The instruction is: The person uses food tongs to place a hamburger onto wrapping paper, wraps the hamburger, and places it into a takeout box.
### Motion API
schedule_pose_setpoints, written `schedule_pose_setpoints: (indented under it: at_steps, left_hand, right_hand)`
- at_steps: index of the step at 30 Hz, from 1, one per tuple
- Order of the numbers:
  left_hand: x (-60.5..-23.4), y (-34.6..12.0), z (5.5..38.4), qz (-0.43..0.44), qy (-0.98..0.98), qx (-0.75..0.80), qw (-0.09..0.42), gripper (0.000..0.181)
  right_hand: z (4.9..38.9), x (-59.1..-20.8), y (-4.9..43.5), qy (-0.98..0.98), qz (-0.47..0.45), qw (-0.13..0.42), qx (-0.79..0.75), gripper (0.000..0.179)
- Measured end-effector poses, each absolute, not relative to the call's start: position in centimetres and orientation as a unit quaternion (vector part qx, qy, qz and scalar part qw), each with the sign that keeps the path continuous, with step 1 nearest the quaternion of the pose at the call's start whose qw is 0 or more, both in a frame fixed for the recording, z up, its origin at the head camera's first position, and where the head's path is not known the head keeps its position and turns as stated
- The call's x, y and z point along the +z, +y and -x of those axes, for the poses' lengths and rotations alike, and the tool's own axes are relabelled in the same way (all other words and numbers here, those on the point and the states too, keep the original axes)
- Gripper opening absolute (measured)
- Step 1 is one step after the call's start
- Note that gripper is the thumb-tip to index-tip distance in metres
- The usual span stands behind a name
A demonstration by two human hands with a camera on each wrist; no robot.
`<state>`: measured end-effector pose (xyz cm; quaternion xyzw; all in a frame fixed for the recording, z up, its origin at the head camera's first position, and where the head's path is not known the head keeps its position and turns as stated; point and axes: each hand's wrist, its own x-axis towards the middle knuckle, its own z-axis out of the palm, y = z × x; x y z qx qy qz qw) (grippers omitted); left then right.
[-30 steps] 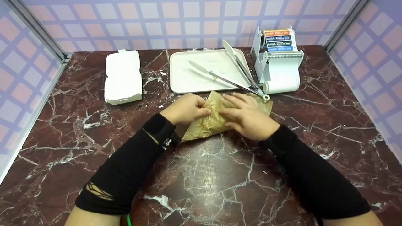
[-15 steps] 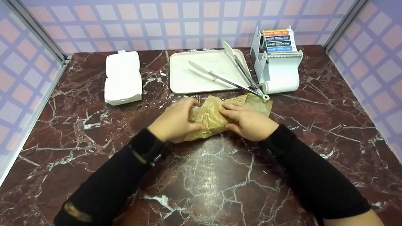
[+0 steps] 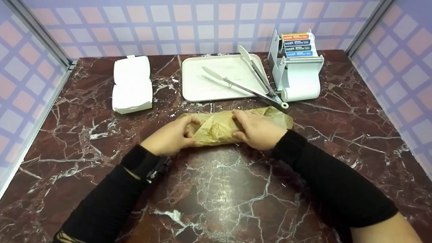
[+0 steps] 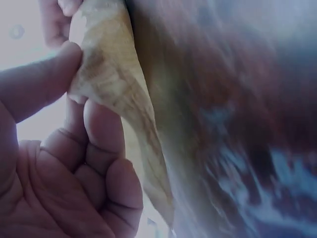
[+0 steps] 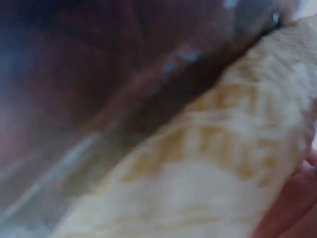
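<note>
A long bundle wrapped in tan printed paper (image 3: 216,130) lies crosswise on the marble-patterned table; what it contains is hidden. My left hand (image 3: 168,136) grips its left end between thumb and fingers. In the left wrist view, that hand's fingers curl behind a crumpled paper edge (image 4: 111,64) with the thumb on the near side. Right of the middle, my right hand (image 3: 261,131) holds the bundle from above, thumb on the near side and fingers over the top. The right wrist view is blurred and shows mostly the printed paper (image 5: 213,163).
Behind the bundle sits a cream tray (image 3: 202,91) with metal tongs (image 3: 243,90) lying across its right side, their hinge end reaching close to the paper. A label dispenser (image 3: 297,64) stands at the back right. An opened white box (image 3: 132,82) lies at the left.
The raised paper flap has been folded down and the bundle now lies rolled and straighter. My left hand has moved left to its end; my right hand has shifted slightly left.
</note>
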<state>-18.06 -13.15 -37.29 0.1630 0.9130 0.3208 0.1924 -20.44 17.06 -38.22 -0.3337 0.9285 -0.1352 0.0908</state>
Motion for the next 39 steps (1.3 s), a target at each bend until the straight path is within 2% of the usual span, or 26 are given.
schedule_pose_setpoints:
  at_steps: [4,8,13,18,24,27,31,39]
  left_hand:
    - [-37.4,-13.8,18.6,-0.157,0.910,0.332,0.193,0.060]
    - [-37.2,-13.2,18.6,-0.152,0.928,0.306,0.150,0.065]
    - [-36.6,-10.3,18.3,-0.154,0.953,0.244,0.089,0.064]
    - [-36.6,-7.1,18.4,-0.201,0.965,0.153,0.067,0.071]
    - [-37.4,-4.7,19.1,-0.231,0.965,0.093,0.081,0.091]
    - [-37.5,-4.1,19.5,-0.228,0.966,0.092,0.086,0.094]
    - [-37.2,-3.5,19.9,-0.226,0.964,0.099,0.094,0.093]
    - [-37.7,-2.6,21.3,-0.226,0.962,0.091,0.122,0.112]
  right_hand:
    - [20.6,-38.4,17.0,0.924,0.343,0.109,-0.127,0.074]
    - [20.7,-38.2,16.8,0.925,0.344,0.121,-0.104,0.078]
    - [21.2,-38.1,16.0,0.931,0.331,0.129,-0.082,0.089]
    - [21.6,-38.1,15.6,0.935,0.322,0.124,-0.085,0.099]
    - [21.8,-38.4,15.7,0.934,0.316,0.126,-0.107,0.115]
    - [21.7,-38.5,16.0,0.938,0.302,0.128,-0.111,0.121]
    - [21.7,-38.5,16.4,0.943,0.287,0.124,-0.109,0.120]
    - [21.5,-38.5,16.6,0.944,0.285,0.114,-0.123,0.117]
